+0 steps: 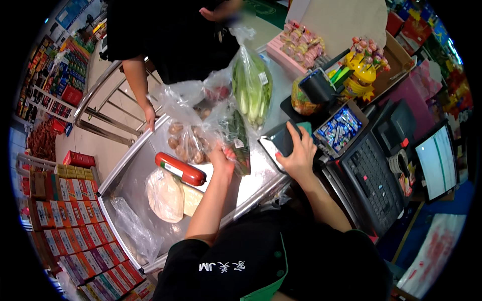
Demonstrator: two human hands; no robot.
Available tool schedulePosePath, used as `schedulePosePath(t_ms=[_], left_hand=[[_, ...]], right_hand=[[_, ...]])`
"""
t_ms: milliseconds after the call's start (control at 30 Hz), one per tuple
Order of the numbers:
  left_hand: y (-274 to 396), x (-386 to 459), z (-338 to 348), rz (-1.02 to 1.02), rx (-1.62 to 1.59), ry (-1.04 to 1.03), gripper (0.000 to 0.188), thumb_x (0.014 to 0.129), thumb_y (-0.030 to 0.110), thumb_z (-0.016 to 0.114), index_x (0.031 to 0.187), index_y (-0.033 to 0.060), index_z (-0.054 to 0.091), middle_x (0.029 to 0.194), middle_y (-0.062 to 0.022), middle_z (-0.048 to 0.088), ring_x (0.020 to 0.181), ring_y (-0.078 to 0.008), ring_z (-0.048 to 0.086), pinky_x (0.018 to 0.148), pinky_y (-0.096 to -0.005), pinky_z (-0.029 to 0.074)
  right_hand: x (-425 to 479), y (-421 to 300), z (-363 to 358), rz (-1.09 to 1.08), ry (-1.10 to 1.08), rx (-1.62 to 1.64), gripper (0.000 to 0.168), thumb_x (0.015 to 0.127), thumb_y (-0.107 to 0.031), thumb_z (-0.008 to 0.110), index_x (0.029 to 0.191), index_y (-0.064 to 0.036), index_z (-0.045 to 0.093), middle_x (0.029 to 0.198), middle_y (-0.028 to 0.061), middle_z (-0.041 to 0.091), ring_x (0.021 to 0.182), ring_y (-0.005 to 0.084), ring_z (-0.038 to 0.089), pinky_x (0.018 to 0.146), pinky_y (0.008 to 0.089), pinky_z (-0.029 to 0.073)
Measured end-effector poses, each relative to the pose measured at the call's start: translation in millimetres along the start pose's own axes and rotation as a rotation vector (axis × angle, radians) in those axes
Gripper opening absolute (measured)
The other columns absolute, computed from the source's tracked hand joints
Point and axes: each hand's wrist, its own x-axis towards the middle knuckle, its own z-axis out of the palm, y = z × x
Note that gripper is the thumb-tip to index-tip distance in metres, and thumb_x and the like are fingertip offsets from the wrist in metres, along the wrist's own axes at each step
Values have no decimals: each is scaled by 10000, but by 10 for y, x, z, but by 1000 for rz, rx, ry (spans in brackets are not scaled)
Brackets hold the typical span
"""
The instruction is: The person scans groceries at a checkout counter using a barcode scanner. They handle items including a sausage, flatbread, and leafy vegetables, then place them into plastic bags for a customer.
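My left hand (pixel 222 161) grips a clear plastic bag over the metal counter (pixel 130 188). Close by are a bag of brown mushrooms (pixel 188 141) and a bag of dark green vegetables (pixel 241 145); which bag's film is in my fingers is hard to tell. My right hand (pixel 302 154) holds a dark flat device (pixel 280 139) with thumb and fingers at its edges. A red-wrapped sausage (pixel 180 168) lies left of my left forearm, beside a bagged pale round food (pixel 165 195). Farther off is a bag of leafy greens (pixel 251 86).
A person in black (pixel 173 41) stands across the counter, one hand (pixel 150 117) at its edge. To the right are a keyboard (pixel 371 178), a screen (pixel 437 161), a box of small blue packets (pixel 340 128) and a lollipop stand (pixel 361 69). Stacked cartons (pixel 75 225) stand left.
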Motion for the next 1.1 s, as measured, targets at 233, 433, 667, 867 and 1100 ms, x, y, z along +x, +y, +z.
schedulePosePath(t_ms=[233, 433, 667, 867, 1100], left_hand=[[-569, -601, -116, 90, -21, -13, 189, 975, 235, 423, 970, 76, 523, 701, -32, 543, 545, -132, 472, 474, -255, 378], [-122, -856, -312, 174, 73, 24, 151, 951, 211, 463, 995, 80, 524, 778, -22, 557, 631, -136, 519, 530, -262, 429], [928, -938, -643, 1130, 521, 357, 204, 838, 7, 490, 1040, 38, 479, 963, -56, 474, 836, -155, 488, 726, -269, 408], [663, -802, 759, 1458, 1124, -163, 385, 790, 5, 550, 1165, 5, 462, 1077, -111, 471, 952, -216, 481, 843, -321, 386], [241, 1100, 1433, 998, 1477, 100, 438, 785, 296, 681, 1059, -10, 526, 949, -118, 558, 910, -276, 532, 823, -373, 409]], right_hand=[[-102, -502, 249, -108, 4, -158, 885, 542, -238, 798, 1342, -225, 421, 1304, 186, 368, 1173, 347, 374, 920, 469, 288], [-108, -441, 193, -88, -61, -59, 840, 594, -239, 780, 1347, -216, 410, 1308, 203, 360, 1195, 366, 354, 948, 486, 271], [-262, 145, -364, 129, -1, 273, 857, 554, -180, 782, 1335, -100, 439, 1279, 161, 429, 1220, 328, 411, 1006, 399, 326], [-385, 242, -458, 172, 60, 194, 840, 561, -169, 777, 1331, -165, 440, 1300, 180, 380, 1208, 360, 378, 992, 467, 276], [-363, 160, -572, 121, -52, 184, 859, 572, -196, 803, 1341, -155, 421, 1309, 209, 356, 1198, 382, 366, 990, 477, 266]])
